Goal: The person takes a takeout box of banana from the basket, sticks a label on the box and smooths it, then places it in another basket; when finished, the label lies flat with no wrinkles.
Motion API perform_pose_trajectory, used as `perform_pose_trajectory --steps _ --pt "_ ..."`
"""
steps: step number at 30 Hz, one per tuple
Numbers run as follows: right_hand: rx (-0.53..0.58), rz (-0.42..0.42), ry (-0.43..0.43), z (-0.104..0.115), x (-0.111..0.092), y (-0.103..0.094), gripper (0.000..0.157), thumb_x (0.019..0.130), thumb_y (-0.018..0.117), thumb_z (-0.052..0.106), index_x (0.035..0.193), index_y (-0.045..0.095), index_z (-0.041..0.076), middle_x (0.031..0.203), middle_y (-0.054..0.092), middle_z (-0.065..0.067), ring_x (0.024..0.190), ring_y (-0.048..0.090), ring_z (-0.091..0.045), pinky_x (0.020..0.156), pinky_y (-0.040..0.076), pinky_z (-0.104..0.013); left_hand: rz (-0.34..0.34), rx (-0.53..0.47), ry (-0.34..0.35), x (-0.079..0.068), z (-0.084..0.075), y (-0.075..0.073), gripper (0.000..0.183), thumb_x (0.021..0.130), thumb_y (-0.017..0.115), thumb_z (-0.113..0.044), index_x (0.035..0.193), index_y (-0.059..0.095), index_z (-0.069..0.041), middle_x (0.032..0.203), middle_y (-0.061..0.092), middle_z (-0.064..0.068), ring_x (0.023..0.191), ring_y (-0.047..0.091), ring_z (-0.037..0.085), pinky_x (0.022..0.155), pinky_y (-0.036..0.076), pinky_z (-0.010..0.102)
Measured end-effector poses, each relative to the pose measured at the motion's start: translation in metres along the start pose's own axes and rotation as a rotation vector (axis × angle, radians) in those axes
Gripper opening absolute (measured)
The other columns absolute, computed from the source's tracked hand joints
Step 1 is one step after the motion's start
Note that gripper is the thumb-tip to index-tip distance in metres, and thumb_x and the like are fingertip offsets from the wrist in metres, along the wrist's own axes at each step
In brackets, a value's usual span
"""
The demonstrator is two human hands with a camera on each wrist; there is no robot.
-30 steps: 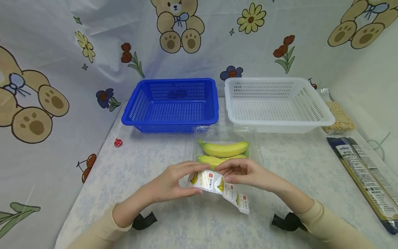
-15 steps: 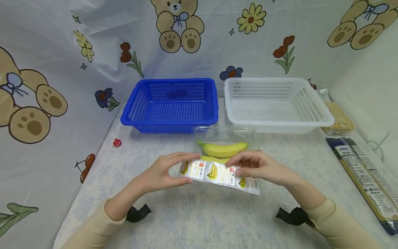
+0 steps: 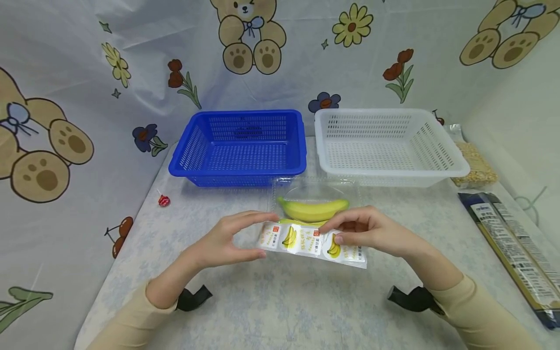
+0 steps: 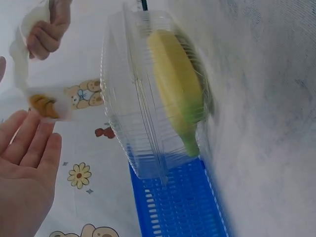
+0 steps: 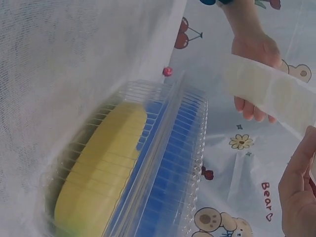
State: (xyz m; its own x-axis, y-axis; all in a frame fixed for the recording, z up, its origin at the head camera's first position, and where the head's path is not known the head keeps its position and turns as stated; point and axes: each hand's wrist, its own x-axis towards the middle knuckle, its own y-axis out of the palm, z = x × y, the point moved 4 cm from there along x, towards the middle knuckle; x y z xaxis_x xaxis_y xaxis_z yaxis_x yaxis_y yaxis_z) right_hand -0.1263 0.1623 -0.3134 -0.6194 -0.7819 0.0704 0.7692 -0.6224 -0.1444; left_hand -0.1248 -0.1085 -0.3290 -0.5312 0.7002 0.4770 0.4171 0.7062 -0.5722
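Note:
A strip of banana-printed stickers spans the space between the hands in the head view, above the table. The right hand pinches it towards its right end between thumb and fingers. At the other end is the left hand, thumb and fingers spread apart; the left wrist view shows its fingers fairly straight near the strip's end. Whether they touch it, I cannot tell. Just beyond the strip lies a clear plastic box with yellow bananas inside, partly hidden by strip and hands. The strip's plain back faces the right wrist camera.
Behind the box stand a blue basket and a white basket. A red-wrapped lollipop lies left. On the right are a bag of grains and a long dark-and-gold packet. A bear-patterned cloth hangs behind.
The strip, bent and drooping a second ago, now stretches out nearly flat. The right hand has shifted right along with it, and the left hand has moved left and slightly away.

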Motion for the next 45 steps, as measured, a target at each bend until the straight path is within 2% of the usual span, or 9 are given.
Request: perform_pose_trajectory --steps 7,10,14,16,24,31,36,40,45 --pt "-0.011 -0.014 -0.024 0.007 0.009 0.006 0.025 0.091 0.057 -0.004 0.113 0.065 0.003 0.105 0.063 -0.017 0.081 0.061 -0.021 0.060 0.053 -0.029 -0.011 -0.003 0.075 0.026 -0.016 0.022 0.079 0.074 0.083 -0.022 0.139 0.043 -0.002 0.136 0.050 0.012 0.125 0.046 0.023 0.100 0.040 0.038" --pt "-0.012 -0.017 -0.036 0.008 0.012 0.008 0.025 0.091 0.057 -0.004 0.113 0.066 0.003 0.108 0.062 -0.016 0.081 0.061 -0.021 0.060 0.053 -0.028 -0.037 -0.015 0.107 0.033 -0.018 0.033 0.080 0.070 0.085 -0.015 0.137 0.045 0.000 0.133 0.052 0.013 0.117 0.052 0.021 0.090 0.047 0.032" --pt "-0.004 -0.014 -0.056 0.008 0.015 0.010 0.024 0.092 0.056 -0.004 0.113 0.065 0.002 0.111 0.062 -0.016 0.080 0.060 -0.019 0.059 0.052 -0.027 -0.086 -0.023 0.133 0.036 -0.018 0.042 0.074 0.069 0.084 -0.010 0.132 0.049 0.003 0.126 0.057 0.013 0.099 0.057 0.017 0.069 0.050 0.023" --pt "-0.003 -0.012 -0.062 0.007 0.015 0.010 0.024 0.092 0.056 -0.003 0.113 0.065 0.002 0.112 0.062 -0.016 0.080 0.060 -0.019 0.059 0.052 -0.026 -0.100 -0.032 0.136 0.036 -0.018 0.044 0.070 0.071 0.083 -0.010 0.131 0.050 0.003 0.124 0.058 0.013 0.099 0.057 0.017 0.067 0.050 0.022" --pt "0.013 0.021 -0.092 0.004 0.011 0.008 0.025 0.090 0.058 -0.006 0.114 0.064 0.000 0.111 0.061 -0.016 0.081 0.062 -0.019 0.062 0.053 -0.028 -0.113 -0.070 0.115 0.034 -0.018 0.042 0.061 0.084 0.068 -0.038 0.130 0.053 0.000 0.115 0.061 0.007 0.069 0.042 0.008 0.052 0.038 0.021" --pt "0.010 -0.016 -0.050 0.002 0.011 0.008 0.020 0.089 0.060 -0.005 0.108 0.066 0.002 0.105 0.062 -0.016 0.079 0.061 -0.019 0.061 0.053 -0.028 -0.108 -0.076 0.110 0.035 -0.017 0.043 0.062 0.084 0.068 -0.038 0.130 0.054 0.000 0.111 0.062 0.006 0.067 0.041 0.010 0.051 0.037 0.021" --pt "0.007 0.004 -0.126 0.002 0.011 0.008 0.017 0.089 0.056 -0.008 0.099 0.065 0.003 0.098 0.063 -0.013 0.077 0.059 -0.018 0.058 0.052 -0.027 -0.089 -0.090 0.113 0.035 -0.016 0.045 0.062 0.084 0.069 -0.035 0.130 0.053 0.002 0.118 0.062 0.010 0.078 0.050 0.012 0.055 0.043 0.021" --pt "0.016 0.014 -0.204 0.003 0.010 0.007 0.019 0.090 0.052 -0.012 0.094 0.064 0.002 0.104 0.060 -0.012 0.087 0.057 -0.020 0.064 0.052 -0.027 -0.078 -0.097 0.116 0.034 -0.014 0.048 0.062 0.081 0.074 -0.028 0.130 0.053 0.003 0.122 0.060 0.012 0.093 0.056 0.016 0.063 0.048 0.022" --pt "0.036 -0.007 -0.212 0.005 0.008 0.005 0.021 0.091 0.052 -0.010 0.095 0.064 0.006 0.116 0.054 -0.015 0.106 0.051 -0.027 0.078 0.051 -0.030 -0.077 -0.096 0.117 0.032 -0.012 0.050 0.062 0.081 0.073 -0.030 0.130 0.052 0.003 0.123 0.059 0.014 0.097 0.057 0.018 0.066 0.050 0.023"
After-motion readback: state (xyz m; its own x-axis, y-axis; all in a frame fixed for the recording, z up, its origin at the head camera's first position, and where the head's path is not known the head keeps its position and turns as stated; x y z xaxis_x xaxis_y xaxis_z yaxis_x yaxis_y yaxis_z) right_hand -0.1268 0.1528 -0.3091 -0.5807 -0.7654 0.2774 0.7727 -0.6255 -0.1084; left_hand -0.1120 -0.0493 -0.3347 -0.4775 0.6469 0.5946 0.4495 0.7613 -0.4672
